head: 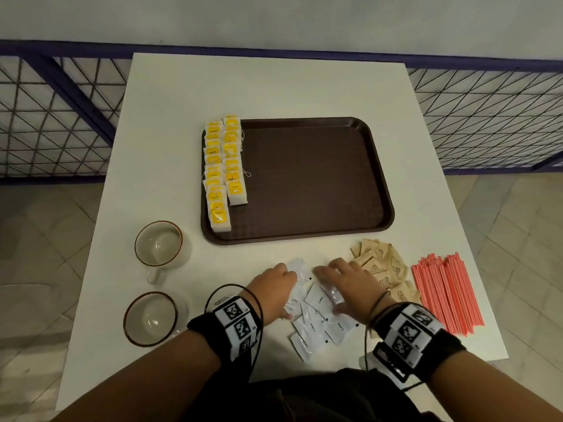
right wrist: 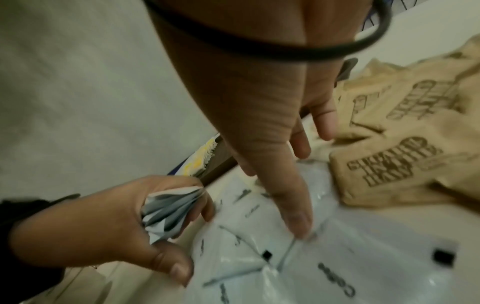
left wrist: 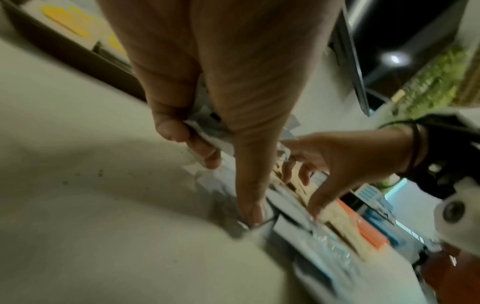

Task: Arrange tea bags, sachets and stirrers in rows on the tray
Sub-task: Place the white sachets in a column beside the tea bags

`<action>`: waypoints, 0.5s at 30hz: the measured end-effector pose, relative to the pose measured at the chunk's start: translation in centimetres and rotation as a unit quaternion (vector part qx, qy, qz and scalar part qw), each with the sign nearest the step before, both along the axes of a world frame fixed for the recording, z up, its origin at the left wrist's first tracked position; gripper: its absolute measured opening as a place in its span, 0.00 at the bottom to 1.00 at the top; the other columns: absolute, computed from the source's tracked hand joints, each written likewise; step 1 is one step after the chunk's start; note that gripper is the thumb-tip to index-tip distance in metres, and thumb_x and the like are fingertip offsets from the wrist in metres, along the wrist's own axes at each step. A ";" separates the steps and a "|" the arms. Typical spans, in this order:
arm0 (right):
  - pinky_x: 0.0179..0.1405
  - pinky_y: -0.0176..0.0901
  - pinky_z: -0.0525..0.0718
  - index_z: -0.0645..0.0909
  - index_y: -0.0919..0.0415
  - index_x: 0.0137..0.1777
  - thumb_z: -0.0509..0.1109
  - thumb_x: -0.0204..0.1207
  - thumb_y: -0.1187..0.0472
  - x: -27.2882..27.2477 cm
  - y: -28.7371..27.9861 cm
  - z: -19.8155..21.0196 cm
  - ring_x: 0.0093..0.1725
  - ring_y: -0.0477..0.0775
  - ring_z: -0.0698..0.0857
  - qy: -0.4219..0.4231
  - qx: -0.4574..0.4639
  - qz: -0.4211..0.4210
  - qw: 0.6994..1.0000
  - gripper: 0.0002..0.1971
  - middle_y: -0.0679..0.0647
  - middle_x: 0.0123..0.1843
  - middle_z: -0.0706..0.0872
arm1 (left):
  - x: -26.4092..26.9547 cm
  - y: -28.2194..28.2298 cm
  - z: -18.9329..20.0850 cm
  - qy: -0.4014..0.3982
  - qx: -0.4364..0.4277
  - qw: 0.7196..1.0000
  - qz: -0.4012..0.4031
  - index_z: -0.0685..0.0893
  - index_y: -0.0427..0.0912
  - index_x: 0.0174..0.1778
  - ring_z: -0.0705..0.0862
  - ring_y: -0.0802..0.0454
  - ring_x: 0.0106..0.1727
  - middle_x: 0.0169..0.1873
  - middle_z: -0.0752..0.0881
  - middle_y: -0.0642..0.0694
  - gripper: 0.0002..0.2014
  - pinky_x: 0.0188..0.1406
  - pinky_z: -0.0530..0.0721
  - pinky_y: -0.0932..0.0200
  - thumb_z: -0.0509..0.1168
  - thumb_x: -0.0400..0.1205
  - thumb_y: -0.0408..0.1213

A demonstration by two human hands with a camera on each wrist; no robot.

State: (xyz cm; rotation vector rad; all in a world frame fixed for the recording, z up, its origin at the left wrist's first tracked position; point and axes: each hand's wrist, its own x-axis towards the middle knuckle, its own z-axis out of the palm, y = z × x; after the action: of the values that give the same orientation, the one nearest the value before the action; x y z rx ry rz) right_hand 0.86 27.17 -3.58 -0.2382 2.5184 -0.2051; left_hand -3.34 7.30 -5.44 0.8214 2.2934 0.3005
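A brown tray (head: 310,178) lies mid-table with two rows of yellow-tagged tea bags (head: 224,166) along its left side. In front of it is a heap of white coffee sachets (head: 316,324). My left hand (head: 275,284) grips a fanned bunch of white sachets (right wrist: 168,211) at the heap's left edge. Spread flat over the heap, my right hand (head: 344,281) has straight fingers, and its thumb (right wrist: 298,226) presses a sachet. Brown sugar sachets (head: 384,269) lie just right of it, and red stirrers (head: 444,293) lie further right.
Two empty cups (head: 158,243) (head: 150,318) stand at the front left of the white table (head: 274,86). A blue mesh railing (head: 61,117) runs behind the table. The stirrers reach close to the table's right edge.
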 end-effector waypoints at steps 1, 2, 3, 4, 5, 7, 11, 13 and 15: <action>0.63 0.48 0.77 0.61 0.45 0.75 0.78 0.66 0.56 -0.2 -0.2 -0.3 0.63 0.54 0.72 0.006 -0.018 -0.017 1.000 0.40 0.50 0.69 0.69 | 0.0 0.1 -0.1 0.018 -0.014 1.000 -0.011 0.73 0.39 0.60 0.78 0.44 0.56 0.57 0.74 0.42 0.26 0.54 0.79 0.51 0.75 0.71 0.45; 0.62 0.48 0.76 0.64 0.48 0.75 0.77 0.67 0.58 -0.5 -0.3 -0.7 0.61 0.55 0.73 0.008 -0.039 -0.034 0.999 0.37 0.51 0.67 0.71 | -0.1 0.1 -0.2 0.030 -0.020 0.999 -0.015 0.73 0.39 0.60 0.78 0.43 0.56 0.57 0.76 0.42 0.25 0.53 0.79 0.51 0.74 0.73 0.44; 0.62 0.47 0.76 0.67 0.51 0.73 0.77 0.67 0.60 -0.9 -0.3 -0.9 0.59 0.55 0.74 0.009 -0.058 -0.046 0.997 0.35 0.53 0.64 0.72 | -0.2 0.0 -0.4 0.037 -0.019 0.999 -0.011 0.73 0.39 0.61 0.78 0.42 0.57 0.57 0.77 0.41 0.23 0.54 0.79 0.51 0.72 0.74 0.42; 0.61 0.47 0.76 0.69 0.54 0.72 0.77 0.66 0.61 -1.2 -0.4 -1.2 0.58 0.56 0.74 0.008 -0.071 -0.054 0.996 0.34 0.53 0.62 0.73 | -0.3 -0.1 -0.6 0.040 -0.013 0.999 -0.004 0.73 0.39 0.61 0.78 0.42 0.58 0.56 0.78 0.41 0.21 0.54 0.78 0.51 0.70 0.76 0.40; 0.61 0.46 0.75 0.71 0.55 0.70 0.78 0.66 0.60 -1.6 -0.4 -1.3 0.57 0.56 0.75 0.010 -0.080 -0.055 0.995 0.32 0.54 0.60 0.75 | -0.5 -0.3 -0.8 0.040 -0.004 0.999 0.006 0.73 0.38 0.61 0.78 0.41 0.58 0.56 0.79 0.41 0.19 0.55 0.78 0.51 0.68 0.76 0.38; 0.60 0.46 0.74 0.72 0.54 0.68 0.78 0.65 0.55 -2.0 -0.4 -1.5 0.56 0.55 0.73 0.022 -0.069 -0.044 0.996 0.30 0.53 0.59 0.76 | -0.9 -0.8 -1.1 0.032 0.017 0.999 0.028 0.74 0.39 0.59 0.80 0.41 0.56 0.53 0.82 0.41 0.15 0.53 0.78 0.51 0.65 0.77 0.37; 0.63 0.48 0.73 0.72 0.49 0.68 0.79 0.62 0.49 -2.6 -0.1 -1.5 0.59 0.57 0.71 0.026 -0.055 -0.043 0.997 0.34 0.51 0.65 0.70 | -1.7 -2.5 -0.8 -0.032 0.105 0.986 0.125 0.77 0.42 0.51 0.83 0.44 0.50 0.47 0.85 0.43 0.10 0.50 0.81 0.51 0.67 0.77 0.37; 0.63 0.51 0.75 0.72 0.50 0.68 0.80 0.62 0.53 -3.1 -0.1 -1.4 0.59 0.58 0.73 0.008 -0.086 -0.061 0.994 0.34 0.52 0.65 0.69 | -1.8 -3.5 -0.2 -0.059 0.179 0.964 0.186 0.76 0.48 0.43 0.83 0.51 0.44 0.40 0.84 0.48 0.06 0.46 0.80 0.57 0.67 0.76 0.40; 0.62 0.51 0.76 0.75 0.54 0.66 0.80 0.62 0.58 -3.4 -0.2 -1.4 0.59 0.58 0.73 -0.009 -0.104 -0.074 0.992 0.31 0.54 0.64 0.69 | -1.7 -4.3 0.9 -0.077 0.245 0.939 0.229 0.76 0.54 0.39 0.81 0.61 0.41 0.38 0.83 0.54 0.06 0.44 0.77 0.69 0.67 0.74 0.40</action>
State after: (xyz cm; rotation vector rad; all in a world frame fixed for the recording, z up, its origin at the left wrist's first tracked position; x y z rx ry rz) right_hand -2.51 26.98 -4.98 -0.1296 2.4985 -0.5284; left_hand -5.02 3.04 -4.54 0.4513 2.2631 1.1408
